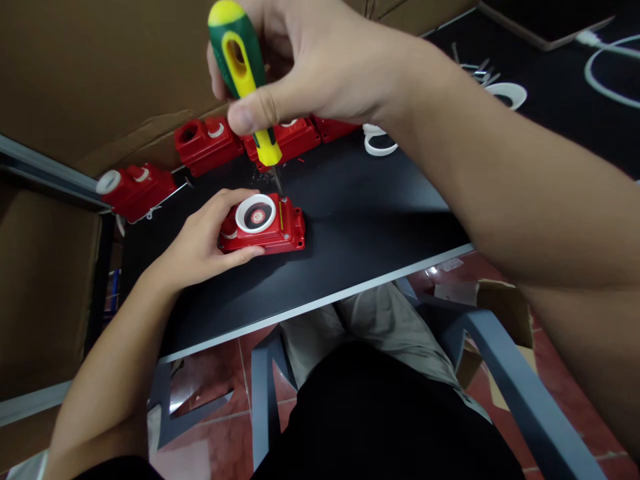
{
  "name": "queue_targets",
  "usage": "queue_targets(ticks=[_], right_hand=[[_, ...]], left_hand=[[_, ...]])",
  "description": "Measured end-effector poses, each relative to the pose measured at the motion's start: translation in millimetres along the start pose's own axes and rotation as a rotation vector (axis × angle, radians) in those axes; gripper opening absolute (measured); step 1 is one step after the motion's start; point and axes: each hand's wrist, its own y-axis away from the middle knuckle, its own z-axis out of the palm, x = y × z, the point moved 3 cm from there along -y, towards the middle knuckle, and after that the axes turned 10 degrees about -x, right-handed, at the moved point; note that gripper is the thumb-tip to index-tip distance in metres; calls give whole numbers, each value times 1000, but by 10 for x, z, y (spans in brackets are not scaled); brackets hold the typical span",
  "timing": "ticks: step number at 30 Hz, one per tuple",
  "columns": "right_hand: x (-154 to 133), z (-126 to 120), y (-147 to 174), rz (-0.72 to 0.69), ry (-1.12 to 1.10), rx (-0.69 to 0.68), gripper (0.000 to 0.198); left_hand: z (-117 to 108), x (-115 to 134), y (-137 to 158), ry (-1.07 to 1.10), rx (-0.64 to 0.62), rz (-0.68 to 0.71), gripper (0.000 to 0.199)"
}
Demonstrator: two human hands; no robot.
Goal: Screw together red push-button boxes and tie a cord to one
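On the black table lies a red housing (pixel 293 230) with a white ring (pixel 256 213) around a dark round centre. My left hand (pixel 207 230) grips its left end, thumb along the near side and fingers over the far side. A screwdriver (pixel 245 67) with a green and yellow handle is held in my right hand (pixel 290 73), thumb pressed along the handle. Its shaft points down, and the tip meets a screw at the housing's far right corner. Another screw (pixel 286 237) shows at the near right corner.
More red housings (pixel 207 147) line the back edge against cardboard (pixel 125 60). White rings (pixel 381 141) and small metal pieces (pixel 483 72) lie at the back right, near a white cable (pixel 600 67) and a dark flat device (pixel 547 20). A chair armrest (pixel 505 347) is below the table edge.
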Motion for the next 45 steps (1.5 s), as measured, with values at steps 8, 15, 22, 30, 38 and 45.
queue_targets(ticks=[8, 15, 22, 30, 38, 45], right_hand=[[23, -89, 65, 4, -267, -186, 66], [-31, -87, 56, 42, -80, -154, 44], [-5, -17, -10, 83, 4, -87, 58], [-53, 29, -30, 147, 25, 2, 41], [1, 47, -95, 91, -39, 30, 58], [27, 58, -150, 193, 147, 119, 55]], left_hand=[[-7, -7, 5, -38, 3, 6, 81], [-3, -13, 5, -32, 11, 4, 81], [16, -29, 2, -42, 13, 13, 80], [-6, -15, 2, -17, 1, -30, 84], [-9, 8, -2, -10, -8, -57, 86], [-2, 71, -3, -33, 21, -83, 82]])
